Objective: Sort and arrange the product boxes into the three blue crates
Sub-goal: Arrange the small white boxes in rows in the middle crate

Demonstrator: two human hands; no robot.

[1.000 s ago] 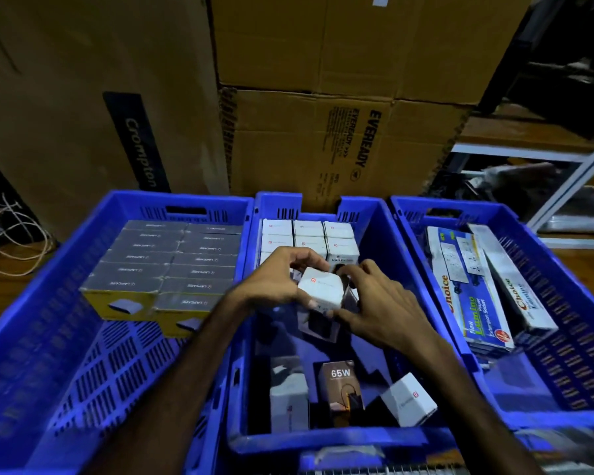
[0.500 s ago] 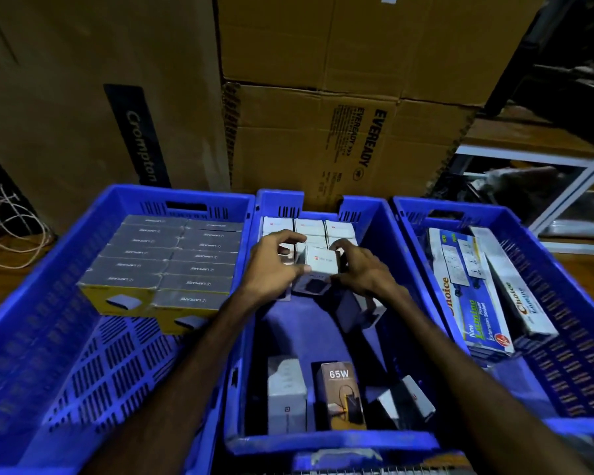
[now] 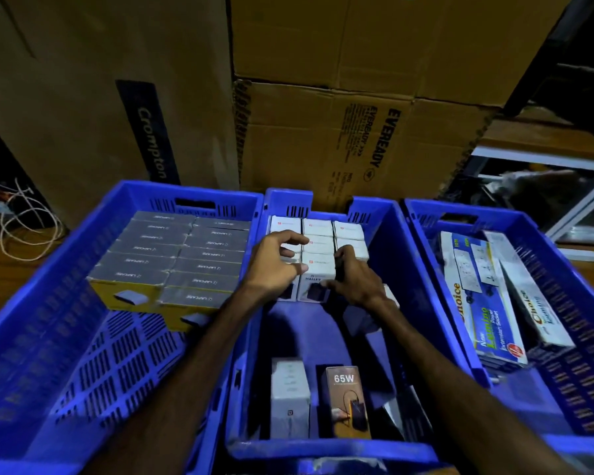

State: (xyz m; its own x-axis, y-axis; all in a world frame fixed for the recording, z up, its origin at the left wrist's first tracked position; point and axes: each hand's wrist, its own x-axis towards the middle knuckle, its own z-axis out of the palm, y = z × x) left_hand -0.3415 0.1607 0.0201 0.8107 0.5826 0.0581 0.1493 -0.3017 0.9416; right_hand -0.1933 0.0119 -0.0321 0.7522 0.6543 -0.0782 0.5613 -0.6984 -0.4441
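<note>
Stacked cardboard cartons (image 3: 340, 97) fill the upper half of the frame. Below them three blue crates sit side by side. The left crate (image 3: 48, 337) holds two neat columns of grey-topped boxes (image 3: 175, 255) at its far end, the near floor bare. The right crate (image 3: 563, 337) holds long extension socket boxes (image 3: 480, 303), lying slanted. In the middle crate (image 3: 419, 303), white charger boxes (image 3: 318, 234) stand in tidy rows at the far end. At centre frame both hands meet on the front white box (image 3: 319, 267): the left hand (image 3: 275, 265) pinches its left side with curled fingers, the right hand (image 3: 355, 282) grips its right side. At the lower centre, a white box (image 3: 288, 402) and a 65W box (image 3: 347, 402) lie loose, apparently unsorted. The job looks well along, with the middle crate unfinished.
</note>
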